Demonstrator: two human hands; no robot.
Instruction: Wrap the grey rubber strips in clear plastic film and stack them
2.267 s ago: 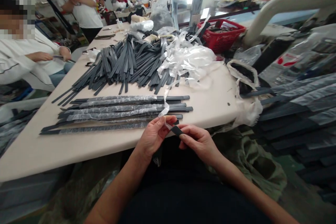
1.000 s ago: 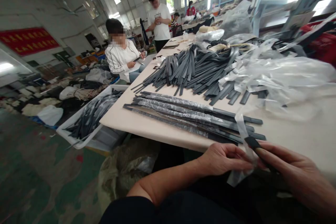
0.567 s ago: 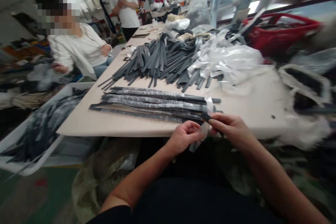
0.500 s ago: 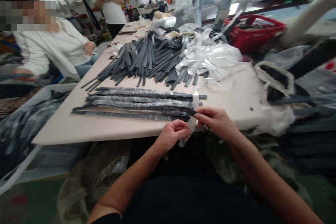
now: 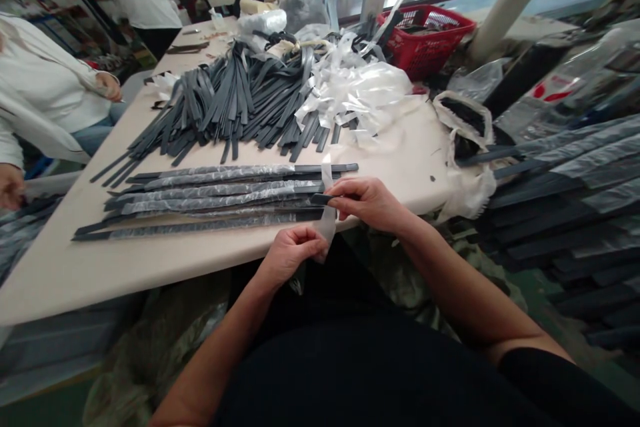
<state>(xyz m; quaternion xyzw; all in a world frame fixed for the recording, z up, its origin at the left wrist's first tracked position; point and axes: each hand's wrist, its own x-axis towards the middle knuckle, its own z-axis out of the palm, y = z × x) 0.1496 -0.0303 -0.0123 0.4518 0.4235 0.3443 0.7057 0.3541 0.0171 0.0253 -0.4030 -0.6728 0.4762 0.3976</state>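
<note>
A dark strap (image 5: 323, 199) pokes its end out from the right hand (image 5: 367, 201), which pinches it at the near edge of the table (image 5: 150, 260). A clear plastic sleeve (image 5: 327, 217) hangs over that end, and the left hand (image 5: 293, 253) just below grasps the sleeve's lower part between thumb and fingers. Left of the hands, a row of sleeved straps (image 5: 210, 203) lies side by side on the table. Farther off sits a big pile of bare straps (image 5: 235, 103), with crumpled clear sleeves (image 5: 357, 90) to its right. A red basket (image 5: 425, 40) stands at the far right. A person in white (image 5: 45, 100) sits at the far left.
</note>
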